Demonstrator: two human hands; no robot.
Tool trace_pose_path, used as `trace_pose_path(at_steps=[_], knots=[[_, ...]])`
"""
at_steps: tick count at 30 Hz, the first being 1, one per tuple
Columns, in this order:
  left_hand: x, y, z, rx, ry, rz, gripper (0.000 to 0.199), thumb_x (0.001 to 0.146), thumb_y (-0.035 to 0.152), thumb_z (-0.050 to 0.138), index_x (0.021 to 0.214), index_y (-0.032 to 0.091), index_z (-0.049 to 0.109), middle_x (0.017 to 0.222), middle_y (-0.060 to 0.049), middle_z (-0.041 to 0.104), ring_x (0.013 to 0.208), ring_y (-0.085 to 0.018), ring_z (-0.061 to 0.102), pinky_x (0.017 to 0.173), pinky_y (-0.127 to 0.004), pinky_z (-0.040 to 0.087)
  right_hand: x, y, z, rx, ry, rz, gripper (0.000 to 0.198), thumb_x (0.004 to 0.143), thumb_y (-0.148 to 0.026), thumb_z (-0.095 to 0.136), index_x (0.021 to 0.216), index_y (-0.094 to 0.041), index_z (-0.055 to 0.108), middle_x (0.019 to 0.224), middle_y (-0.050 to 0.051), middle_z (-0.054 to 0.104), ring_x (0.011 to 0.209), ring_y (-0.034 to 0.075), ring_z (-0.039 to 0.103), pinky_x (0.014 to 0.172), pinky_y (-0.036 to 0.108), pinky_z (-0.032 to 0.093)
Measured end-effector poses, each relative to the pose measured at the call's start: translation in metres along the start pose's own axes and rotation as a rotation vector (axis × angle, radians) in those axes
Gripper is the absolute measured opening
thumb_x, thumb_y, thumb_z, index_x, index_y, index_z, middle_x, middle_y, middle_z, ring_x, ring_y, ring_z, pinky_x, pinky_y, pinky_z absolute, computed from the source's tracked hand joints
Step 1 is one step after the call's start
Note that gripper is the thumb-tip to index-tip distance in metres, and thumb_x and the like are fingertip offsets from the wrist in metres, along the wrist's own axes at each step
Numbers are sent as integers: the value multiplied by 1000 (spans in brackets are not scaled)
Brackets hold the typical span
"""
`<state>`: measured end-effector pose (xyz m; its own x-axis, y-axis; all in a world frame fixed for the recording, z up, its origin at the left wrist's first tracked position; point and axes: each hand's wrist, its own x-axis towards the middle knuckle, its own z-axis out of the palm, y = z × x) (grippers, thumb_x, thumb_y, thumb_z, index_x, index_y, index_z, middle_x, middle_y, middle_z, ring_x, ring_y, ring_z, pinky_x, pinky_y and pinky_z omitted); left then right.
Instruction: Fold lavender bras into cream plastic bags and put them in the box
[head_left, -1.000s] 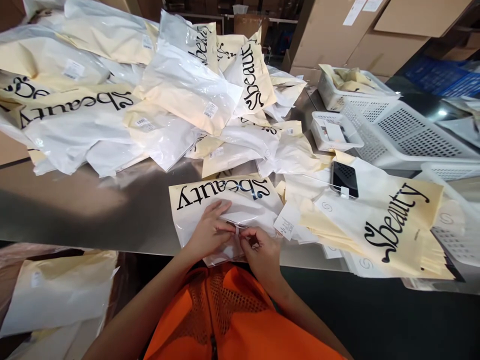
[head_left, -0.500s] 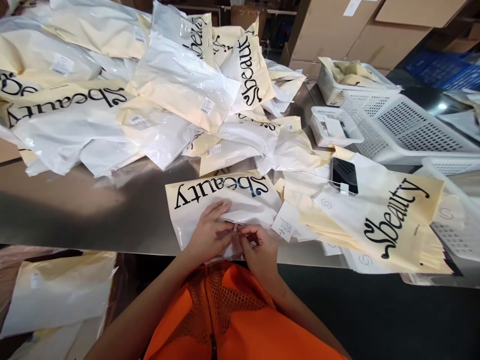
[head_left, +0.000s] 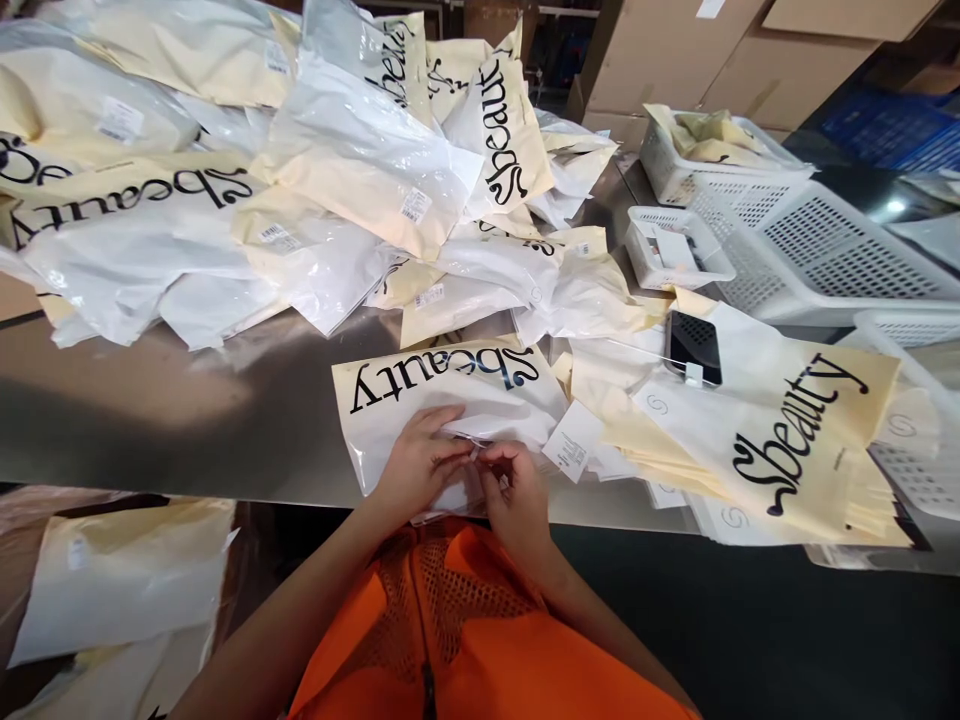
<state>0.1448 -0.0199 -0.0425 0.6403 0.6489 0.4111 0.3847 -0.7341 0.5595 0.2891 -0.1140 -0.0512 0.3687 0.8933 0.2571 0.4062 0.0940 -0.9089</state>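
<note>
A white and cream plastic bag point(head_left: 442, 375) with "Sbeauty" in black lettering lies flat before me at the table's near edge. My left hand point(head_left: 420, 465) rests on its near part, thumb and fingers closed on the plastic. Close beside it, my right hand point(head_left: 516, 490) pinches the same bag with thumb and forefinger. Between the fingertips shows a small pale piece at the bag's opening, too small to name surely. A white printed tag point(head_left: 568, 450) lies just right of the bag.
Packed bags point(head_left: 142, 240) are heaped along the back and left. To the right, a black phone point(head_left: 693, 347) lies on a stack of flat bags point(head_left: 810, 450). White plastic baskets point(head_left: 847, 245) stand behind, with cardboard boxes point(head_left: 667, 60) farther back. More bags point(head_left: 127, 580) sit below, at left.
Both hands keep their grip at the bag's near part, with the fingertips shifted slightly. The right hand has moved a little left. The view has shifted slightly.
</note>
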Motion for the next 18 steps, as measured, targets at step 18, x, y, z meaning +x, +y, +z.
trace_pose_path(at_steps=[18], knots=[[0,24,-25,-84,75,-8,27,80,13,61,55,19,54,122,-7,64,127,-29,48,99,-47,46,-10,-15,-69,-687,-181,-347,28,90,-5,46,112,-14,61,101,11,65,89,25,62,76,39,54]])
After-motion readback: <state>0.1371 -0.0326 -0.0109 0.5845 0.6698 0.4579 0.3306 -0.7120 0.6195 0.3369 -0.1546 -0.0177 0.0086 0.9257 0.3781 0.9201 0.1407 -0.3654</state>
